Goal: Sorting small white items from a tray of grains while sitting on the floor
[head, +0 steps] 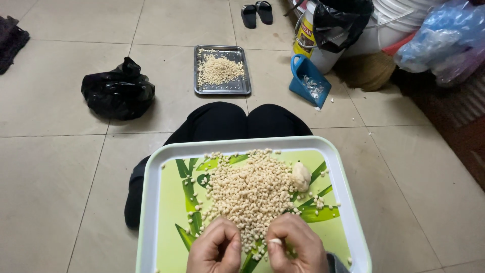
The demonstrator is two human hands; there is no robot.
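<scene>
Pellets [251,189], small, round and cream-coloured, lie heaped on a green leaf-patterned tray [151,192] just ahead of both hands. Left hand [215,248] is curled, grip clenched, fingertips at the heap's near edge. Right hand [295,246] pinches one pale pellet. A soft dough lump [301,176] rests beyond the right hand. A metal tray [222,71] with more pellets sits farther ahead on the tiled floor [60,167].

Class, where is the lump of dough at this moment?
The lump of dough lies on the green tray, at the pellet heap's right edge, beyond the right hand.
</scene>
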